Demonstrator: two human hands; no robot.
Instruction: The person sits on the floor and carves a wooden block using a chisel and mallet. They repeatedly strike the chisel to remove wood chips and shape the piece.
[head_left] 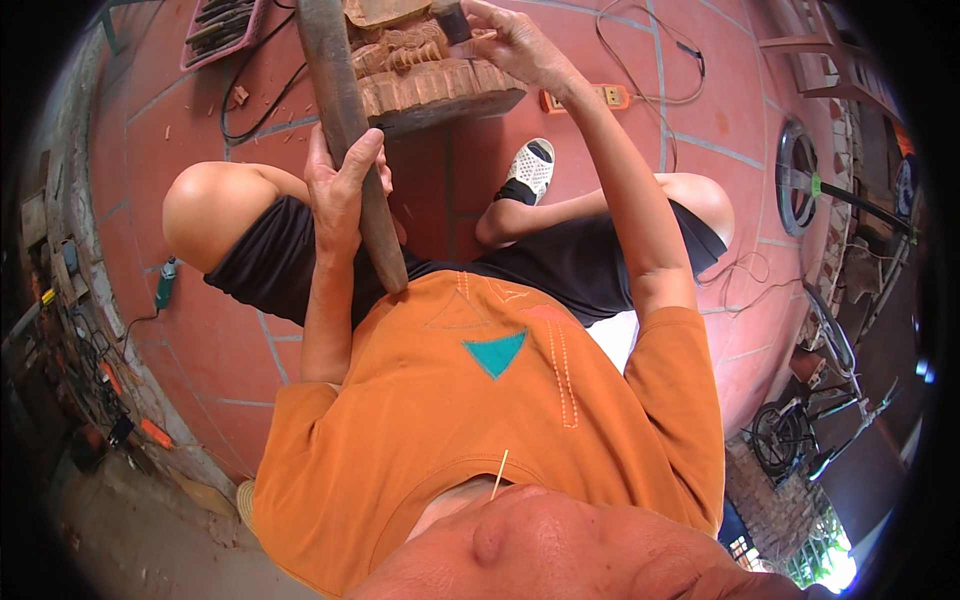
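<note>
My left hand (345, 185) is wrapped round a long, dark wooden club (345, 110), thick at its far end and narrowing toward my lap. It stands tilted in front of my body. A carved wooden block (435, 90) with figured relief lies just beyond my knees, partly covered by the club. Over the block's right side, my right hand (510, 45) has its thumb and fingers closed on a short dark cylinder (452, 20). The cylinder's lower end is against or close above the carving; I cannot tell which.
A pink basket (258, 28) of chisel-like tools sits at the far left, beside a black cable. An orange power strip (610, 97) lies right of the block. Wood chips (240, 95) dot the tiles. A green power tool (165, 283) lies left; a wheel (785, 180) lies right.
</note>
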